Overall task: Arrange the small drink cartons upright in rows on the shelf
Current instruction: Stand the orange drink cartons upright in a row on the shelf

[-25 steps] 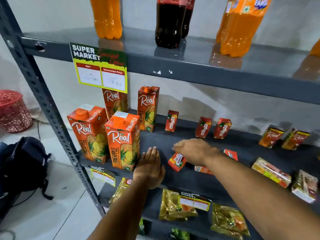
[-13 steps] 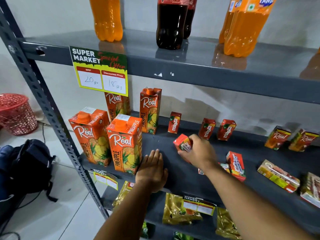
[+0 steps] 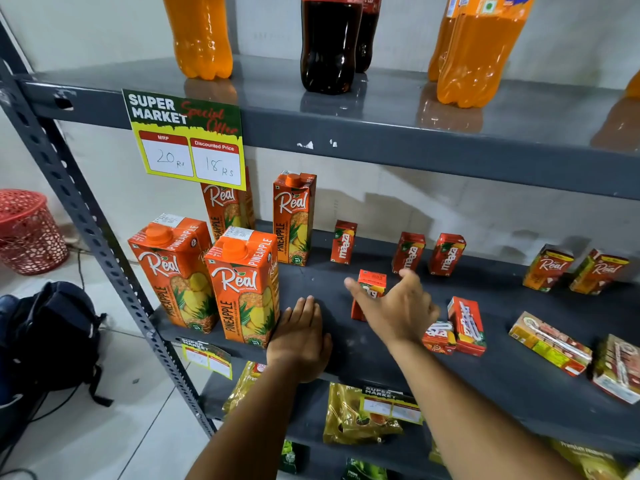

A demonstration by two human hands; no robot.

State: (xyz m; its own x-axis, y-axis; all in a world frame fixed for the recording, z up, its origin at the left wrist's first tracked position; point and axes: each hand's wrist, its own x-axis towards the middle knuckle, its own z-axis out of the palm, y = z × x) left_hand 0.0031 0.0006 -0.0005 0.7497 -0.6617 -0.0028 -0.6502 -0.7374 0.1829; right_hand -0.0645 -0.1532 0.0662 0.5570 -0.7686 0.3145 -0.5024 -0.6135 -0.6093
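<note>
Hands: left hand (image 3: 299,341) lies flat and empty on the shelf (image 3: 346,355), lower centre of frame, beside the large pineapple cartons (image 3: 242,289). Right hand (image 3: 394,308), just right of it, has fingers spread, thumb side touching the upright small carton (image 3: 370,292); grip not closed. Risk: a brush while withdrawing could topple it. Fallen cartons (image 3: 460,327) lie right of the wrist.

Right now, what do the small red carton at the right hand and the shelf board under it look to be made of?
Small red carton: printed coated paperboard by the look, with sharp folded edges and a slight sheen. Shelf board: probably painted metal, smooth grey, with chipped paint on the shelf above and a perforated steel upright.
</note>
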